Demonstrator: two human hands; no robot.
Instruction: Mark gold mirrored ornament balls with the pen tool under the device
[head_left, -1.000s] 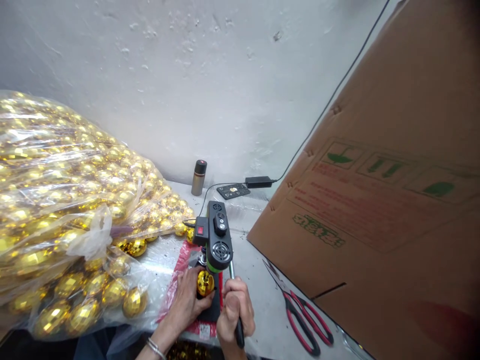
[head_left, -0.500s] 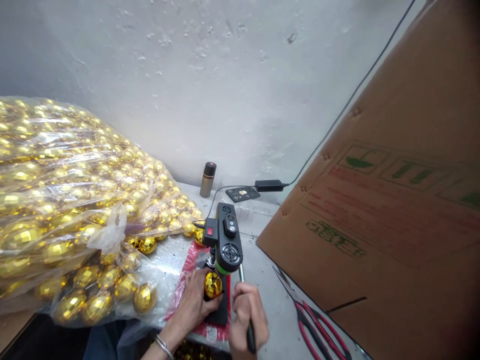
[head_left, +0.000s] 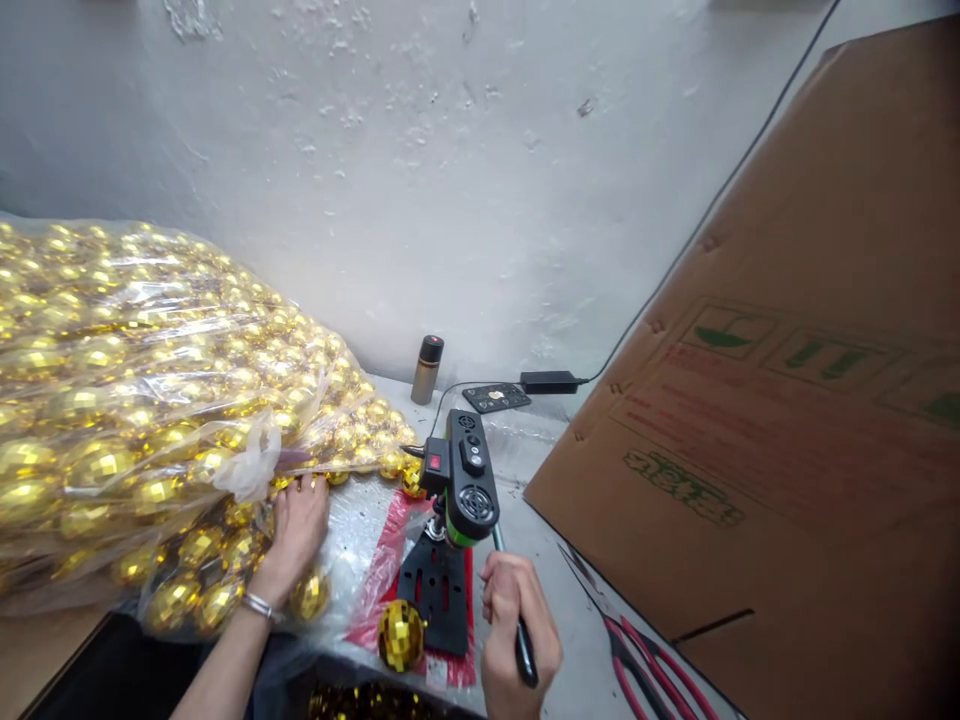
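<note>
My left hand (head_left: 301, 520) reaches to the gold mirrored balls at the mouth of the clear plastic bag (head_left: 180, 380); its fingertips are over a ball and partly hidden. My right hand (head_left: 519, 630) is wrapped round the black-handled lever (head_left: 525, 652) of a small black press machine (head_left: 471, 475). A single gold ball (head_left: 401, 635) sits at the front left edge of the machine's slotted black base plate (head_left: 435, 590), beneath which lies red plastic (head_left: 382, 550). No ball is under the machine head.
Red-and-black scissors (head_left: 637, 650) lie beside a large cardboard box (head_left: 787, 400) on the right. Behind the machine stand a dark-capped bottle (head_left: 427, 370), a patterned phone-like object (head_left: 496, 397) and a black power adapter (head_left: 553, 382). More gold pieces (head_left: 367, 703) show below the table edge.
My left hand has left the ball at the machine and moved left to the bag. That ball now appears at the plate's front left. My right hand still grips the lever; the view has shifted slightly.
</note>
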